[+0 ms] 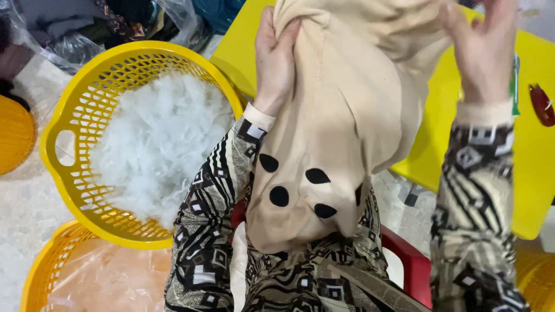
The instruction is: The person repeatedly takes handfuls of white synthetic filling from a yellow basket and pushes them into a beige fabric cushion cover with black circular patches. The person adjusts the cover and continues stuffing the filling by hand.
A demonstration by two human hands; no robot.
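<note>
Nearest, at the bottom left corner, one orange basket lined with clear plastic, half cut off by the frame. Beneath the patterned lap, one red seat showing at its right edge. Hanging down over the lap, one beige fabric cover with four black oval patches near its lower end. Left hand clamped on a bunched fold at the cover's upper left, fingers curled over the cloth. Right hand at the cover's upper right, blurred, fingers spread; cannot tell whether gripping. Just left of the cover, one yellow basket heaped with white stuffing, its rim close beside the left sleeve. Behind the cover, one yellow surface, bare along its right side, one small dark red object near the frame edge. Farthest, top left, clear bags of clothing.
</note>
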